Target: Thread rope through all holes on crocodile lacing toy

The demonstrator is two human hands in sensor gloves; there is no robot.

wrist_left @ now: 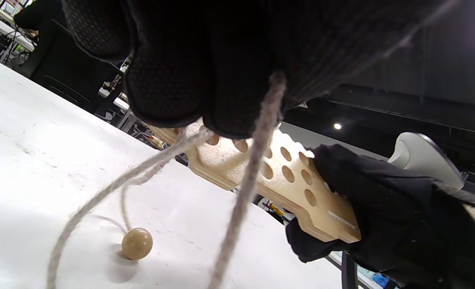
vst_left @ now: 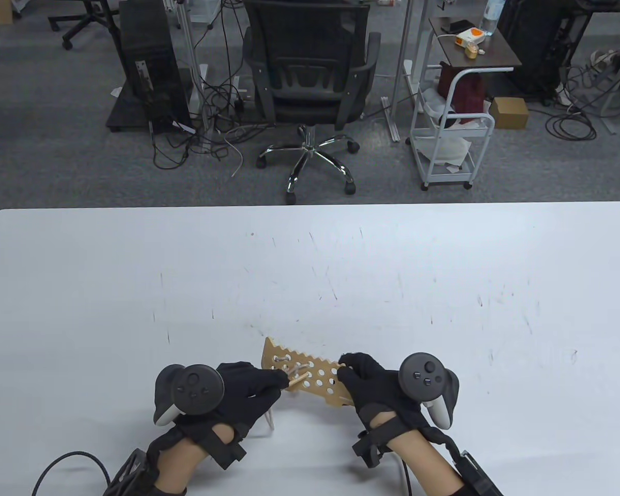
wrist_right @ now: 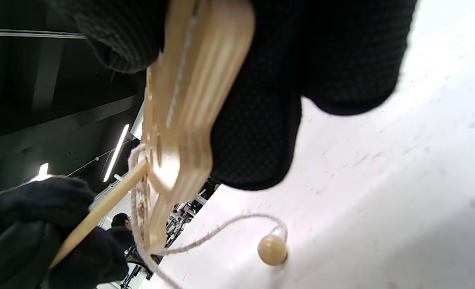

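We see a wooden crocodile lacing board held clear of the white table, near its front edge, between two black-gloved hands. The right hand grips the board's right end, fingers curled around its edge. The left hand pinches a wooden needle whose tip sits in a hole toward the board's left end. Grey rope trails from the laced holes down to a round wooden bead resting on the table below.
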